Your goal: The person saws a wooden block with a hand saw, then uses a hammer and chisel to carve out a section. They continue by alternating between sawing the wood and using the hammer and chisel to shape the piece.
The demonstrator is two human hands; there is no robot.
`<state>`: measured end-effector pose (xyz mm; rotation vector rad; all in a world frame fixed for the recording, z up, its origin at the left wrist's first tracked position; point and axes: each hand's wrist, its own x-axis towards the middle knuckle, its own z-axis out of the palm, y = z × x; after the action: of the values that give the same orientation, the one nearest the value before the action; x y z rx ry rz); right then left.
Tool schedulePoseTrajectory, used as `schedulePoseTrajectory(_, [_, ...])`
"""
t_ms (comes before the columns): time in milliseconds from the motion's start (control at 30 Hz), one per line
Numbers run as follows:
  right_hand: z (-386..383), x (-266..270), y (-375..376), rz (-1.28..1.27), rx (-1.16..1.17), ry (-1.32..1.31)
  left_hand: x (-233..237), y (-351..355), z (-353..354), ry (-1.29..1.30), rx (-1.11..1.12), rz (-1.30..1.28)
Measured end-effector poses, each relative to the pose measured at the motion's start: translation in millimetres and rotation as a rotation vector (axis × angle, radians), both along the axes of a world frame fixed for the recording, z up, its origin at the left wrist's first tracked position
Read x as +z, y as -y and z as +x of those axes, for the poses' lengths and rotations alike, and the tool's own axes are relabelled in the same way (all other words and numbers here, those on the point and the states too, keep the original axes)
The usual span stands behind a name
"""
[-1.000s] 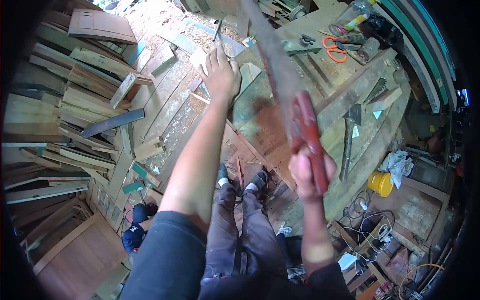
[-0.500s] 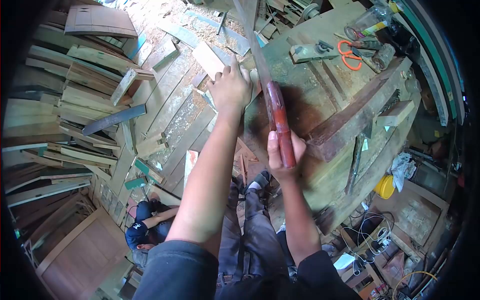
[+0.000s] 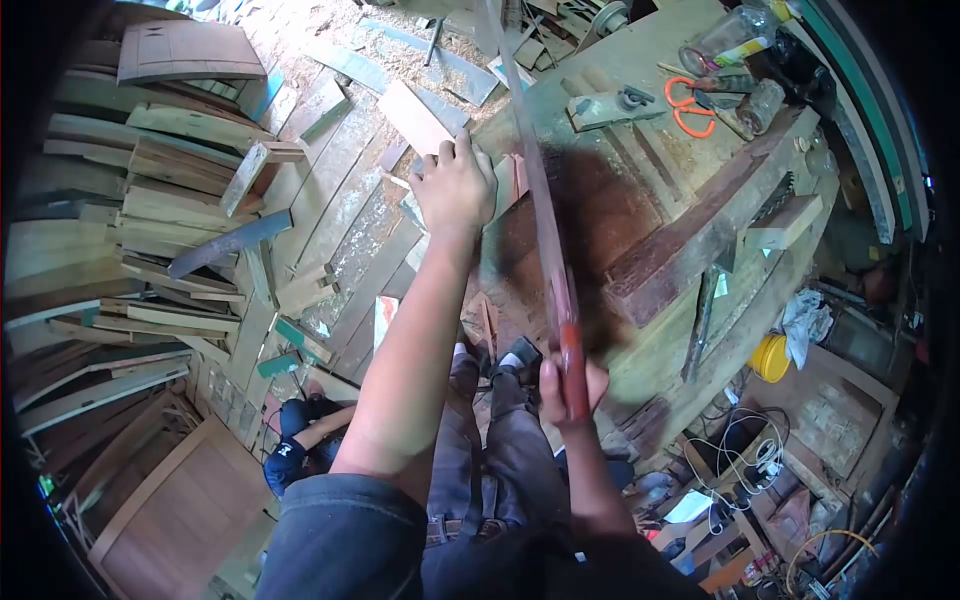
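Note:
My right hand (image 3: 572,390) is wrapped round the red-brown handle (image 3: 572,350) of what looks like a handsaw. Its long metal blade (image 3: 540,190) is seen nearly edge-on and runs away from me past the top of the view. Left of the blade, my left hand (image 3: 455,190) grips a pale wooden board (image 3: 415,115) at the bench edge, fingers curled over it. The board's far end sticks out beyond the fingers; its near part is hidden under the hand. Whether the blade touches the board cannot be made out.
On the workbench (image 3: 640,370) lie a thick dark beam (image 3: 690,230), a hand plane (image 3: 612,107), orange-handled scissors (image 3: 690,108) and a plastic bottle (image 3: 730,45). Stacked planks (image 3: 170,170) fill the left side. A person (image 3: 305,430) crouches at lower left. Cables (image 3: 745,465) tangle at lower right.
My right hand has drawn the saw back toward my body, bringing more of the blade alongside my left hand. The left hand stays on the board, its fingers curled more.

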<state>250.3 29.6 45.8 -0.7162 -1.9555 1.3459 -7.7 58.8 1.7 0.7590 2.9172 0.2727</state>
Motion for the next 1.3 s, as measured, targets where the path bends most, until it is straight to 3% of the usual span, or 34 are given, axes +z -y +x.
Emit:
schedulePoseTrajectory(133, [-51, 11, -32, -0.068, -0.051, 0.065, 2, -1, -1, -0.003, 0.023, 0.039])
schedulePoseTrajectory(167, [-58, 13, -33, -0.183, -0.031, 0.026, 1, -2, -3, -0.007, 0.022, 0.035])
schedulePoseTrajectory(267, [-59, 11, -20, -0.047, -0.057, -0.034, -2, -3, -5, 0.035, 0.064, 0.008])
schedulePoseTrajectory(467, [-34, 17, -5, -0.025, -0.036, 0.011, 2, -4, -5, -0.007, 0.046, -0.007])
schedulePoseTrajectory(567, [-40, 14, -20, 0.0, 0.089, 0.088, 3, -7, -10, 0.033, 0.034, 0.032])
schedulePoseTrajectory(667, [-49, 22, -37, -0.15, 0.1, 0.024, 4, -8, -13, 0.065, 0.07, 0.029])
schedulePoseTrajectory(833, [-15, 15, -28, -0.15, 0.125, 0.108, 5, -12, -13, 0.071, 0.158, 0.034])
schedulePoseTrajectory(1100, [84, 28, 9, 0.011, 0.131, 0.291, -1, -9, -14, 0.042, 0.105, 0.026])
schedulePoseTrajectory(1233, [60, 34, -3, -0.04, 0.233, 0.248, -7, -7, -16, 0.034, 0.071, 0.041])
schedulePoseTrajectory(1300, [9, 41, -22, 0.004, 0.117, 0.101, -6, -7, -15, 0.02, 0.069, 0.06])
